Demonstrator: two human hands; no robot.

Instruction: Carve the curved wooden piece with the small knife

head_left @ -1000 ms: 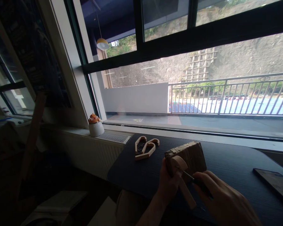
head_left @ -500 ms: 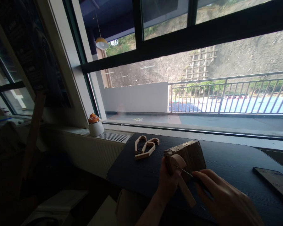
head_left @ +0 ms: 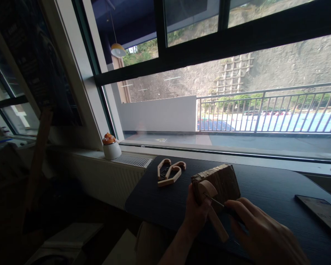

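Observation:
My left hand (head_left: 196, 215) is closed round a light wooden piece (head_left: 213, 211) with a rounded top and a straight leg that slants down to the right. It holds the piece against the near end of a brown cardboard block (head_left: 221, 181) lying on the dark table (head_left: 264, 191). My right hand (head_left: 262, 235) grips a thin dark tool (head_left: 223, 207), a small screwdriver by its look. The tool's metal tip rests on the rounded top of the wooden piece.
Two more light wooden curved pieces (head_left: 169, 171) lie on the table's far left part. A white pot with an orange lid (head_left: 111, 147) stands on the sill over the radiator grille. A dark flat slab (head_left: 318, 213) lies at the table's right edge. Big windows rise behind.

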